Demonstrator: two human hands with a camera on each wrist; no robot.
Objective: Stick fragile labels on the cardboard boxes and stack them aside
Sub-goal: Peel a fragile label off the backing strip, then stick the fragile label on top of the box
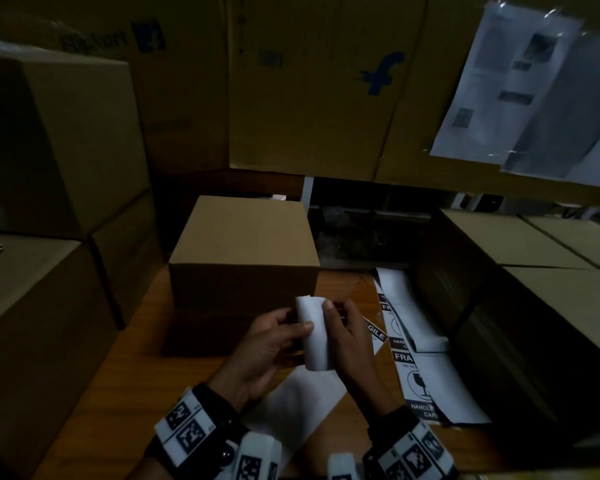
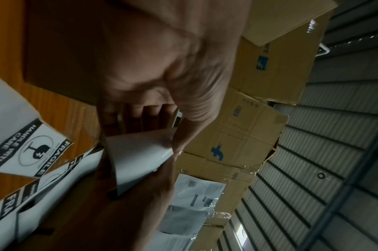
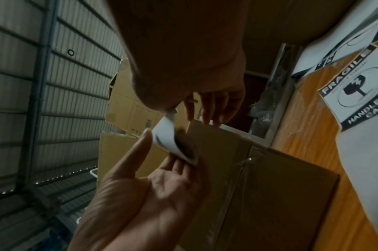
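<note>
Just in front of the box [image 1: 245, 251] on the bench [image 1: 125, 379], both hands are pinching a curled label [image 1: 313, 332]: left hand [image 1: 267, 344] steadying, right hand [image 1: 349, 336] seemingly peeling the backing. Head view is showing only its white back; the right wrist view is showing dark print inside. More labels [image 1: 414, 372] are lying right of the box.

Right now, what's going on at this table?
A person holds a curled white label in both hands, the left hand and right hand pinching it, apparently peeling it from its backing. A plain cardboard box sits on the wooden table just beyond, with no label visible on it. More fragile labels lie to the right, and stacked boxes stand at left.
</note>
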